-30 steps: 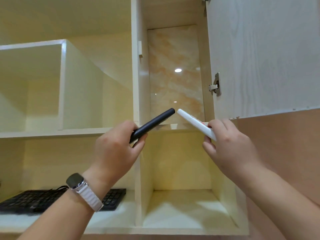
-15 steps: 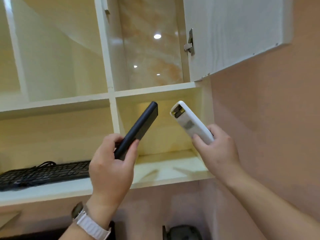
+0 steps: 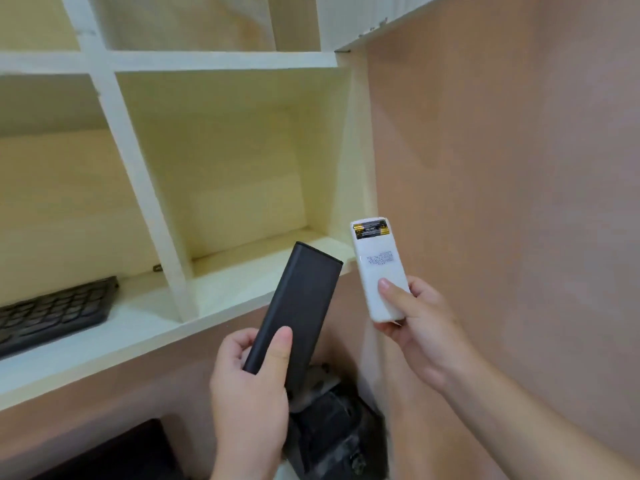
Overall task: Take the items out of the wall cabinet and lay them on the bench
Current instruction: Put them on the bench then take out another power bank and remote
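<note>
Head view, both hands below the wall cabinet (image 3: pixel 221 60). The left hand (image 3: pixel 249 393) is closed around the lower end of a black slab (image 3: pixel 294 306), thumb pressed flat on its near face and the other digits wrapped behind; the slab rises up and to the right, its far end overlapping the front edge of the cabinet's lowest shelf. The right hand (image 3: pixel 426 327) pinches the lower end of a white remote (image 3: pixel 379 271), thumb on the upturned back and the remaining digits beneath. Each item is gripped at its base only, which probably leaves the long free end ready to be laid flat on the bench (not identifiable in this view).

Both items are outside the cabinet, held in the air near its lower right corner and well apart from the pink wall (image 3: pixel 502 202) on the right. The compartment behind them looks bare; a black keyboard (image 3: pixel 52 313) lies in the compartment to the left.

The slab is matte, rectangular, with rounded long edges and no visible markings. The remote is glossy white with rounded corners; its battery bay at the far end has no cover, exposing gold-and-black cells, and a small printed label sits below. A dark object (image 3: pixel 332 434) lies beneath the hands; what it is cannot be told.
</note>
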A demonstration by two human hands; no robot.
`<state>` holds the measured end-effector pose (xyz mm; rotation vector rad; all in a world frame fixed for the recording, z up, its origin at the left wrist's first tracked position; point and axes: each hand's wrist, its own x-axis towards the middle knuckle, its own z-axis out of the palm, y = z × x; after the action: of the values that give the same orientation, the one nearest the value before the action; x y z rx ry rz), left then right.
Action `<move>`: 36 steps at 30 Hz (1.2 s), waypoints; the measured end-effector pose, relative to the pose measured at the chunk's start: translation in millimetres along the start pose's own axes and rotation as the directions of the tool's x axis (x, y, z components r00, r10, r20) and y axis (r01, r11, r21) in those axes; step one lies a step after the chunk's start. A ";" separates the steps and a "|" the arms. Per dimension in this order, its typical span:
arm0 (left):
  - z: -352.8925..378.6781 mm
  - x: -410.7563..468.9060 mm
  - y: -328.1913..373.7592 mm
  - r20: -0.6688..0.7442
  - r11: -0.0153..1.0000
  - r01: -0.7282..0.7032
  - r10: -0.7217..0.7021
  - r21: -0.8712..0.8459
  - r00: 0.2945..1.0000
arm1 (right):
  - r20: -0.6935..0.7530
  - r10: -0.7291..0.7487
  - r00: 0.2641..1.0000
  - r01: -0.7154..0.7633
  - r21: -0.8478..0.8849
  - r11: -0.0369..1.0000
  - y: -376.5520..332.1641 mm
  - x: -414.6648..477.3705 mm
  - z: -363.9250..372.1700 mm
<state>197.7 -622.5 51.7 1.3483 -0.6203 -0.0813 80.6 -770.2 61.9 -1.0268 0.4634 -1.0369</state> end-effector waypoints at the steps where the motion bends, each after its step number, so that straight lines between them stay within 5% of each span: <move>1: -5.5 1.0 -5.9 0.035 0.998 0.041 -0.039 -0.048 0.999 | -0.020 0.000 1.000 0.000 0.010 1.000 6.0 -8.1 1.0; 7: -26.7 -12.1 -43.7 0.356 0.858 0.408 -0.292 -0.313 0.888 | -0.190 -0.041 0.981 0.025 -0.086 0.996 34.9 -56.1 0.4; 14: -35.1 -39.1 -77.8 0.749 0.697 0.683 -0.328 -0.221 0.576 | -0.385 -0.078 0.920 -0.015 -0.234 0.972 55.3 -133.3 -18.8; 27: -24.7 -129.1 -70.2 0.925 0.661 0.750 -0.265 -0.031 0.271 | -0.610 -0.161 0.776 -0.076 -0.343 0.936 47.0 -268.7 -42.7; 36: -42.9 -231.7 -22.8 0.990 0.702 0.709 -0.130 0.061 0.044 | -0.766 -0.334 0.549 -0.079 -0.446 0.892 32.5 -414.0 -44.2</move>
<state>30.1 -497.3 -59.0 0.7661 -1.1123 -1.7163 -131.6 -426.0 -42.8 -0.8956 1.4967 -1.5984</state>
